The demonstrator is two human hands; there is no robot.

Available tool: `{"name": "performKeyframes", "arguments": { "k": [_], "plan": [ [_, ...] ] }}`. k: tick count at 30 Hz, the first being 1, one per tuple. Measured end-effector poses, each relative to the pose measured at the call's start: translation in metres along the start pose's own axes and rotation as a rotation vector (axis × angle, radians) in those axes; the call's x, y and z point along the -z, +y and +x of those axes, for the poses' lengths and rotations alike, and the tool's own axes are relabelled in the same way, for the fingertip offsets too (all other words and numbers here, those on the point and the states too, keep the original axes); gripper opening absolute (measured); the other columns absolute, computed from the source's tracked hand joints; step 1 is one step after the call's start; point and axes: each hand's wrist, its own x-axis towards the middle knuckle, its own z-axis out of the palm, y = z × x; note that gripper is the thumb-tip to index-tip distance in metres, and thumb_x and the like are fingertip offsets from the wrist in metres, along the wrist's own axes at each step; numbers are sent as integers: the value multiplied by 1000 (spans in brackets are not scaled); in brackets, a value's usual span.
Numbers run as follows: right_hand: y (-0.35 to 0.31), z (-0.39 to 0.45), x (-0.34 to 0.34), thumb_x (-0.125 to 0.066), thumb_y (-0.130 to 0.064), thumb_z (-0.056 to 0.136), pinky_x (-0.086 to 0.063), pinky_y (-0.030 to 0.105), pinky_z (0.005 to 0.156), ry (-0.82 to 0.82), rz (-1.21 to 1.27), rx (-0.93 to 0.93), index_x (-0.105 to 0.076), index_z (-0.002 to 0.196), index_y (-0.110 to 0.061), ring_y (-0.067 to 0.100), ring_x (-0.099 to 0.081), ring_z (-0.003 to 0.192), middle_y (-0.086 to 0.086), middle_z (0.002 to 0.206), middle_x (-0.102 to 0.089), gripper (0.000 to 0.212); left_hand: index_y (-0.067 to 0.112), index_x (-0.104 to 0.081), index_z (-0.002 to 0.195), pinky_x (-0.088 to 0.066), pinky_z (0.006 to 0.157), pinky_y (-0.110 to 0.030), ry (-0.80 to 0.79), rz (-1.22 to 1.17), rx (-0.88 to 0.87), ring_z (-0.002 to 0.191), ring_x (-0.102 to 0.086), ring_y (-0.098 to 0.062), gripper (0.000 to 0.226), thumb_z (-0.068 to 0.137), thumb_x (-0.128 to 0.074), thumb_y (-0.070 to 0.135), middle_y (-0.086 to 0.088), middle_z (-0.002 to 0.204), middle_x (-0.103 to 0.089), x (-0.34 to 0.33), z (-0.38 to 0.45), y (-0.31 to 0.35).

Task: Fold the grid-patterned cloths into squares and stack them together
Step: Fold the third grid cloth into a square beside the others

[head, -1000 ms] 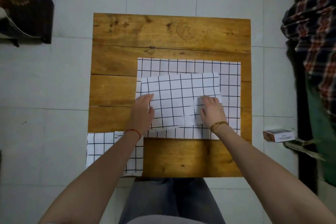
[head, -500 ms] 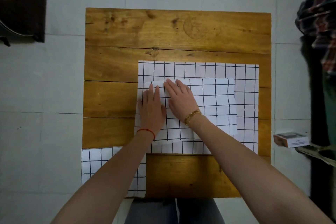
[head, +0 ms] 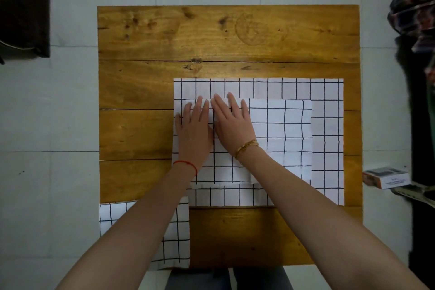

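A large white cloth with a fine black grid (head: pixel 327 92) lies flat on the wooden table (head: pixel 226 35). On top of it rests a smaller folded cloth with a wider grid (head: pixel 282 129). My left hand (head: pixel 194 130) and my right hand (head: pixel 231 122) lie side by side, fingers straight, pressing flat on the left end of the smaller cloth. A third grid cloth (head: pixel 175 233) lies at the table's near left corner, partly under my left forearm.
A small box (head: pixel 386 178) sits on the tiled floor right of the table. Plaid fabric (head: pixel 414 7) hangs at the far right. A dark piece of furniture (head: pixel 23 14) stands at the upper left. My lap is at the table's near edge.
My right hand slid left across the smaller cloth and now lies beside my left hand. Both hands moved up toward the cloth's far left edge.
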Motion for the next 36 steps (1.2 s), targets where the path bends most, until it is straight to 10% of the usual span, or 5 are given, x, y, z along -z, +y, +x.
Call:
{"name": "performKeyframes", "arguments": {
  "k": [19, 28, 36],
  "plan": [
    [161, -89, 3, -10, -43, 94, -2, 48, 118, 42, 9, -462, -10, 152, -19, 24, -2, 147, -3, 159, -7, 62, 24, -3, 154, -4, 112, -69, -82, 16, -27, 148, 10, -34, 65, 98, -35, 24, 3, 162, 7, -4, -5, -3],
    [111, -83, 10, -45, -39, 93, -18, 46, 117, 81, 68, -160, -19, 149, -13, 30, -22, 142, 7, 155, -25, 67, 12, -54, 118, -42, 84, -31, 272, -382, 335, 104, -46, -22, 30, 88, -57, 16, -8, 113, -53, 5, -38, -3],
    [59, -77, 1, -68, -39, 78, -46, 39, 86, 35, -16, -45, -32, 143, -11, 27, -51, 105, 8, 122, -51, 80, 14, -57, 101, -55, 77, -42, 125, -731, 699, 93, -59, -29, 21, 83, -63, 22, -12, 99, -61, -3, -53, -10]
  ]
}}
